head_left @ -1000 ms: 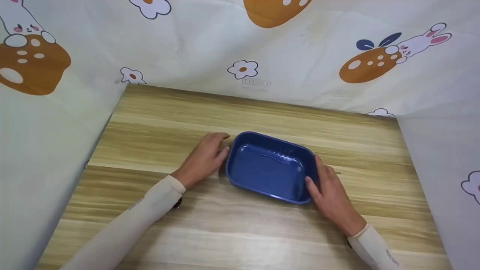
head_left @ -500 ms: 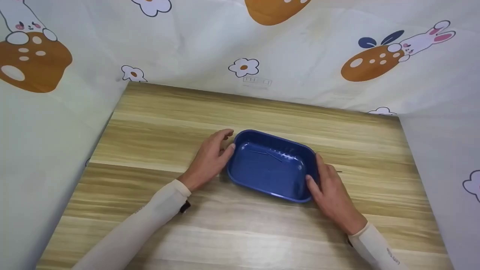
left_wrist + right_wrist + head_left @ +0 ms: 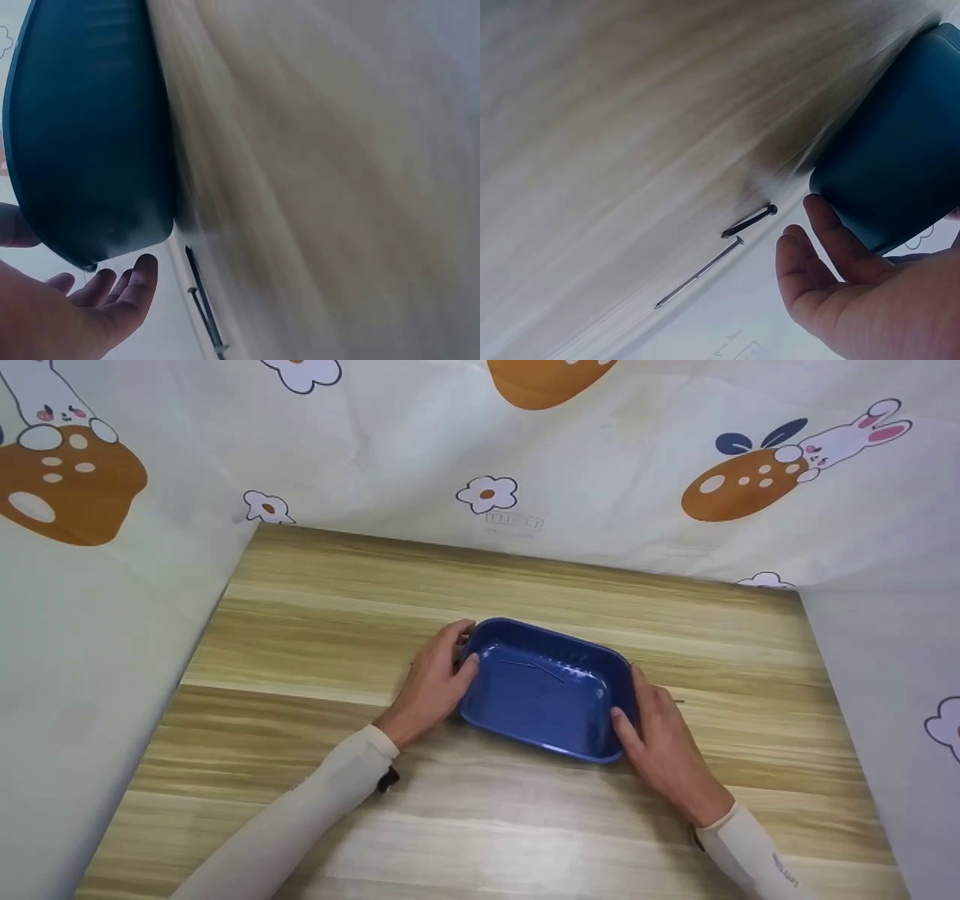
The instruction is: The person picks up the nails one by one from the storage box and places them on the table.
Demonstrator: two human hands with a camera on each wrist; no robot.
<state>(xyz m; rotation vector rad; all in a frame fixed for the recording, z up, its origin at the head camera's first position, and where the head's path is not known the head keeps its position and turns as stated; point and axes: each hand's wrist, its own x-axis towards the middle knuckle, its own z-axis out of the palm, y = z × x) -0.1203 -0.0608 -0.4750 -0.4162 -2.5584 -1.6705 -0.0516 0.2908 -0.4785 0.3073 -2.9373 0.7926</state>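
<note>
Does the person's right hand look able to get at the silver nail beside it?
Probably yes: nothing visible lies between the right hand and the silver nail. It seems to hold the blue tray, though, so it may need to let go first.

Pale sheeting (image 3: pixel 390 450) printed with white rabbits (image 3: pixel 831 450), spotted orange-brown shapes (image 3: pixel 739 489) and white flowers (image 3: pixel 487 495) surrounds a yellow-brown, wood-grained bench (image 3: pixel 337 577).

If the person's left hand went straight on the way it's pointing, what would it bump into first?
Most likely the blue tray: its nearer end lies right at the left hand. Whether the fingers touch it is hard to tell.
</note>
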